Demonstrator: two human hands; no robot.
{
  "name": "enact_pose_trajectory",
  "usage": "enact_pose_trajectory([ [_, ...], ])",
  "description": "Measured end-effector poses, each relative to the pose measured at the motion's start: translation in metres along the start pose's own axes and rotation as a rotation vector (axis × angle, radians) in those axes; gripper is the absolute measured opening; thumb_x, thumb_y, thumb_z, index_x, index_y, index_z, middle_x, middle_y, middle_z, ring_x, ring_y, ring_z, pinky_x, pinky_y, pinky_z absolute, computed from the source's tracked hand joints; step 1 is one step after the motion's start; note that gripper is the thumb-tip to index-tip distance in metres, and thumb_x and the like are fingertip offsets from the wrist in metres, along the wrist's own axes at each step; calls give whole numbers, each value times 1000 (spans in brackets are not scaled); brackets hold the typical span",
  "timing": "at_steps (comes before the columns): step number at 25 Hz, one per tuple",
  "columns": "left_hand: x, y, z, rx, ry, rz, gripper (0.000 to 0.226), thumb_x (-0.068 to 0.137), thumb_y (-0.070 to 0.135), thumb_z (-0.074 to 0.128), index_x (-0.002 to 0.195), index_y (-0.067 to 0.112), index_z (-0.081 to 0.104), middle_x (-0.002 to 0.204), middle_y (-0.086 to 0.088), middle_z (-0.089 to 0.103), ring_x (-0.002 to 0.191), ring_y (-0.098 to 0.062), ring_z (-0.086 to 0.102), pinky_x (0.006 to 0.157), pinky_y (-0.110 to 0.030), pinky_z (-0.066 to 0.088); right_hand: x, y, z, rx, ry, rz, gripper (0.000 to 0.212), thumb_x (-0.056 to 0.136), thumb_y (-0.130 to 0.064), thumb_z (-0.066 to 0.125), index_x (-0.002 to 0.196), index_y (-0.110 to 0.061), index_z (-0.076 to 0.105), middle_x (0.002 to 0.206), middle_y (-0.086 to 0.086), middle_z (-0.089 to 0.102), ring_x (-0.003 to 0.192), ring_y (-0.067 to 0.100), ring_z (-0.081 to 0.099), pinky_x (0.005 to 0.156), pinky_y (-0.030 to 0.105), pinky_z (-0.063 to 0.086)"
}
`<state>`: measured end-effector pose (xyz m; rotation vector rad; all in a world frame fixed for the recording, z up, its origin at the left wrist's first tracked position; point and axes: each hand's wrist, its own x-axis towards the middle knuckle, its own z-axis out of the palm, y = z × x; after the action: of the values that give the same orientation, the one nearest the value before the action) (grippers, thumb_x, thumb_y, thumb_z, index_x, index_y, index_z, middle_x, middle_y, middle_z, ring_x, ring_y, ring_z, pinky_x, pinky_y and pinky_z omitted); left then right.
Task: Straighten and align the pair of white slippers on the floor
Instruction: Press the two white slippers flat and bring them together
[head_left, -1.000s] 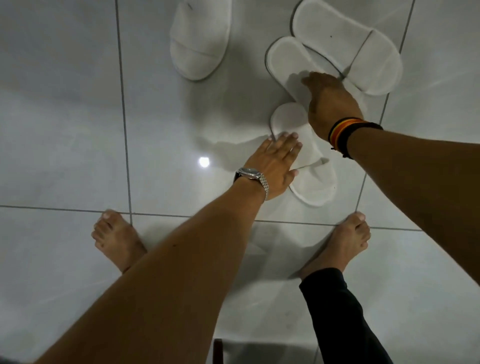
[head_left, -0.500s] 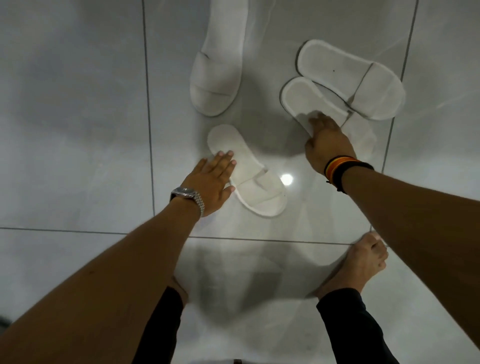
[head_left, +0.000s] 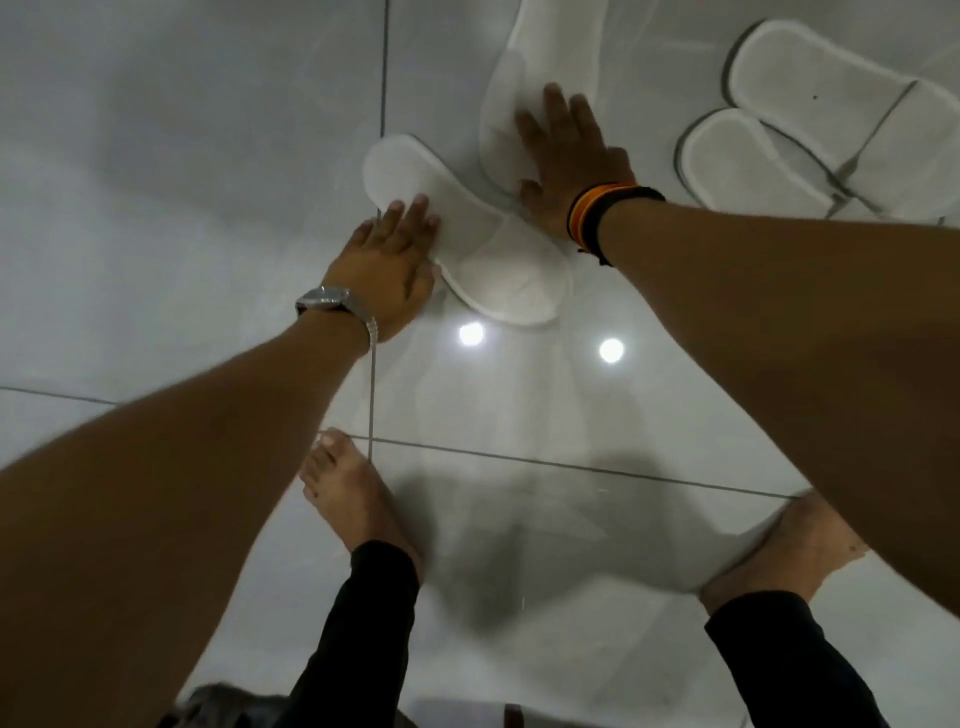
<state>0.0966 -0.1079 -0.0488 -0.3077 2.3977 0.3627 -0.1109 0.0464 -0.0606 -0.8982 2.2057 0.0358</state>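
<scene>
On the grey tiled floor (head_left: 156, 208), just ahead of the person's bare feet, four white slippers lie in two groups. At the left, the left hand (head_left: 384, 270), with a metal watch (head_left: 332, 306) at its wrist, rests flat on the edge of the near slipper (head_left: 467, 249); its fingers (head_left: 410, 218) lie close together and straight, pressing rather than gripping. This slipper sits at a slant, heel up-left and toe down-right. Beside it, the right hand (head_left: 571, 161), with coloured bands (head_left: 597, 213) at the wrist, lies palm-down on the toe end of the far slipper (head_left: 540, 73), fingers spread apart and clamped on nothing. That slipper runs nearly straight away from the person, its toe just beside the near one, so the pair is not yet parallel. At the far right a second pair (head_left: 810, 140) lies overlapped and well apart from the hands.

The tiles look glossy, so a flat push could send either slipper sliding too far or spinning. The soft soles may also buckle under the palms, and turning the near slipper could nudge its neighbour askew.
</scene>
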Motion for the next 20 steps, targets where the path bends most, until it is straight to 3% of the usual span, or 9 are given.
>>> enact_pose_trajectory([
  [5,13,4,-18,-129,-2,-167,63,108,42,25,163,15,13,172,-5,-5,159,-27,-1,129,-47,8,-48,34,11,-17,24,-72,57,98,-28,48,152,-24,32,168,1,8,156,28,5,118,55,25],
  [9,29,39,-21,-261,-7,-203,73,106,50,27,163,11,5,172,-6,-8,159,-28,-1,129,-48,9,-73,31,25,-8,-9,-162,48,96,-23,51,143,-15,48,166,4,19,155,28,13,117,50,33],
  [15,11,82,-4,-301,65,-169,75,105,43,36,163,9,2,171,-15,-3,159,-31,3,128,-48,14,-87,-1,49,160,65,-60,51,96,-24,54,145,-12,44,165,9,22,153,29,22,116,48,38],
  [20,-31,86,25,-426,-42,-263,77,106,43,33,162,8,-7,171,-11,-12,159,-27,-6,129,-44,11,-97,-21,61,208,8,-12,65,98,-24,51,156,-11,23,168,8,7,156,28,5,122,46,29],
])
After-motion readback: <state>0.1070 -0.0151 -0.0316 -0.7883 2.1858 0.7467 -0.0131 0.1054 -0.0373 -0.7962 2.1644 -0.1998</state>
